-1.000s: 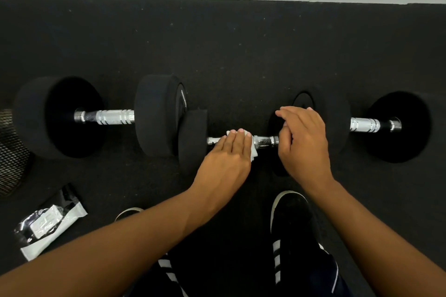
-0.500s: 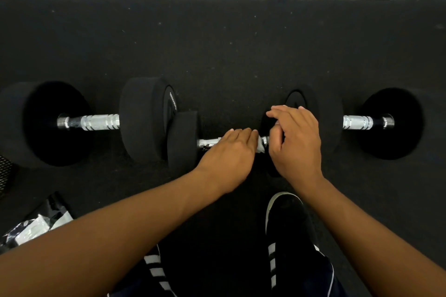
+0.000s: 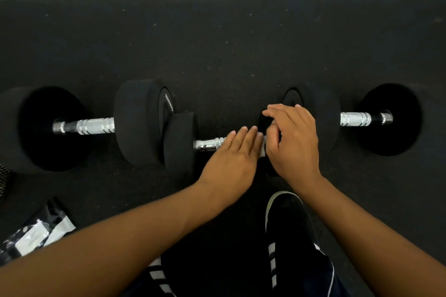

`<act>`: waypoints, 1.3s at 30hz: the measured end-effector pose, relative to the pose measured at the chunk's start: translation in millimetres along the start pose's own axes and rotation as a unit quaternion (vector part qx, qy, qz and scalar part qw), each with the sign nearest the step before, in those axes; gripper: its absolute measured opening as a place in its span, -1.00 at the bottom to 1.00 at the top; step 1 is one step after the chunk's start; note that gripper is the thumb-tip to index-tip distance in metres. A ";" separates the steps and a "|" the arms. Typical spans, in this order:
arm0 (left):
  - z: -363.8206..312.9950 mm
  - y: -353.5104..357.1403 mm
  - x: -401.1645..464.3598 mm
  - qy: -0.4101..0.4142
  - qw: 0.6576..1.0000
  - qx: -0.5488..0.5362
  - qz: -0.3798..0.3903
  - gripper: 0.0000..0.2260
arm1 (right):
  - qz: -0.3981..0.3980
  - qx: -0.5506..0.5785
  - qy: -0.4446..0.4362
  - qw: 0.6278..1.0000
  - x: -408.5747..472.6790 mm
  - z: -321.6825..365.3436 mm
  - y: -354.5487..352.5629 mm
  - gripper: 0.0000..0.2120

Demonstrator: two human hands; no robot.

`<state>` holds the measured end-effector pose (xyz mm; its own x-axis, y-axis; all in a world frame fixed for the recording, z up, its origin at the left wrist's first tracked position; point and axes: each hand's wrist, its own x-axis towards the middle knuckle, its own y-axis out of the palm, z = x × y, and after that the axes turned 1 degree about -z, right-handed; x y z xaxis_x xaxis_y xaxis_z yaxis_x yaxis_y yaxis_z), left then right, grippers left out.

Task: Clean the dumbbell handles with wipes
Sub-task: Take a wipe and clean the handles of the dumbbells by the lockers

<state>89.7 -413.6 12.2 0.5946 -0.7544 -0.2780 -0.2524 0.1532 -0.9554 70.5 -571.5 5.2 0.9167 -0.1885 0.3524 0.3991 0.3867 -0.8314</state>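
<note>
Dumbbells lie in a row on the black floor (image 3: 229,50). Left hand (image 3: 231,159) lies flat, fingers extended, over the small dumbbell's handle (image 3: 210,144); a sliver of white, probably the wipe (image 3: 262,152), shows beneath it. Right hand (image 3: 293,142) curls over that dumbbell's right weight, hiding it. Larger dumbbells (image 3: 96,125) (image 3: 354,118) flank it. Wipe packet (image 3: 36,234) lies lower left; black shoe (image 3: 287,214) stands just behind.
</note>
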 end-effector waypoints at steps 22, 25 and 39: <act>16.6 -20.1 25.3 -0.012 0.997 -0.046 0.052 -0.34 | 0.008 -0.003 -0.005 1.000 -1.6 -3.2 0.2 -0.68; 12.3 -12.0 15.9 0.002 1.000 -0.007 0.022 -0.36 | 0.005 0.003 -0.006 1.000 -2.3 -3.8 -0.7 -0.67; 13.8 -16.1 24.3 -0.005 0.999 -0.035 0.014 -0.39 | 0.004 0.005 -0.012 1.000 -2.9 -4.6 0.6 -0.70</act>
<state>118.7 -425.7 19.5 0.5939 -0.7438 -0.3067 -0.3226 0.1291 -0.9377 68.0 -574.9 1.7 0.9199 -0.1640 0.3562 0.3921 0.3974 -0.8297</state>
